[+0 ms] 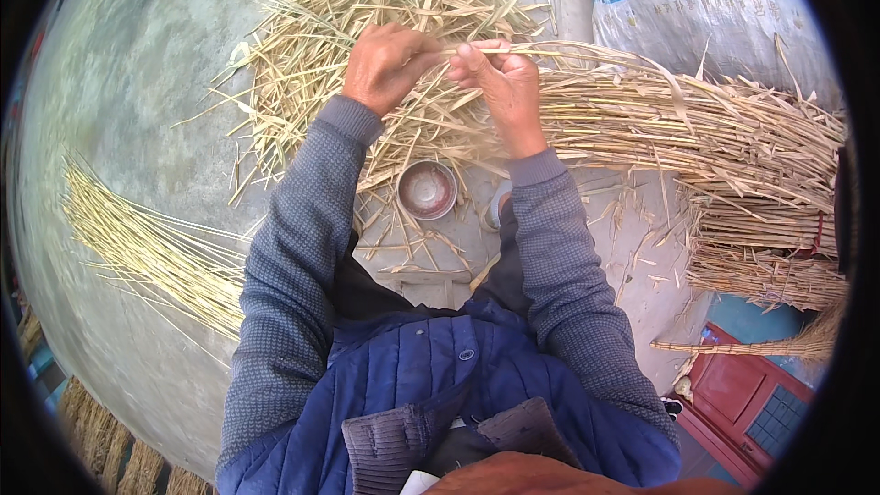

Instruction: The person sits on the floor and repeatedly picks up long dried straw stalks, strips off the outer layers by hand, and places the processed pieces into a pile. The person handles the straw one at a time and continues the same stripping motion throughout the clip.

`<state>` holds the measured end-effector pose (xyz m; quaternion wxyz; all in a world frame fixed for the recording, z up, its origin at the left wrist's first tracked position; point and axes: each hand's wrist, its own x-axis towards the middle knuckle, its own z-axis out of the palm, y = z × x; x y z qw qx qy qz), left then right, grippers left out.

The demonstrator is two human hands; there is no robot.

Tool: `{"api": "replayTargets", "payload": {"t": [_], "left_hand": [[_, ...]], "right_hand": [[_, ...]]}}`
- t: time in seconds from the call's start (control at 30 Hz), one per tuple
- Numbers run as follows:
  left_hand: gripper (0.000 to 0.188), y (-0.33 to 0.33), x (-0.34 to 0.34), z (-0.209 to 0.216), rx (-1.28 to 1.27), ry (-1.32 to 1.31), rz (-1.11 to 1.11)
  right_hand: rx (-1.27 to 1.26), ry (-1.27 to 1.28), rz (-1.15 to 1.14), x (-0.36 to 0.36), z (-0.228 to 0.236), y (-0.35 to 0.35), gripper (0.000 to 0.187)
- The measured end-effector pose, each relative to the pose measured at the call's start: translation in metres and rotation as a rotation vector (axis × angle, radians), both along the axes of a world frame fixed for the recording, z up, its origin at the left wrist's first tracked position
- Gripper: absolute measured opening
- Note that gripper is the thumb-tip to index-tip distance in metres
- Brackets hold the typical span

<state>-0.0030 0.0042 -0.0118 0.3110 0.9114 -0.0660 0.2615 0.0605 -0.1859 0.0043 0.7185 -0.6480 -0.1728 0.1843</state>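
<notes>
Over a heap of dry, straw-coloured leaf strips (316, 9), my two hands are close together. My right hand (506, 92) pinches a thin dry stalk (573, 53), whose long leafy end trails off to the right. My left hand (387, 64) is closed, its thumb and fingertips pinching the near end of that stalk. Under the right wrist and beyond it lies a thick layer of unstripped stalks (632, 124). Between my forearms a small round metal bowl (427, 190) rests on the ground, with scraps of straw around it.
At the left, smooth yellow-green stalks (151, 252) lie fanned on the grey concrete (156, 119). A stuffed white-and-blue sack (724, 27) stands at the far right. Tied stalk bundles (770, 270), a broom-like bunch (761, 346) and a red panel (733, 394) are at the right.
</notes>
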Motion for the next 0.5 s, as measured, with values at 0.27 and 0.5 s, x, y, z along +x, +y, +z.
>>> {"api": "replayTargets", "payload": {"t": [0.27, 0.5], "left_hand": [[0.017, 0.019, -0.006, 0.008, -0.088, 0.205, -0.006], [0.019, -0.014, 0.005, 0.011, -0.685, 0.372, -0.077]], "right_hand": [[0.007, -0.039, -0.128, 0.006, 0.011, -0.022, 0.03], [0.057, -0.06, -0.032, -0.001, 0.009, -0.018, 0.041]]}}
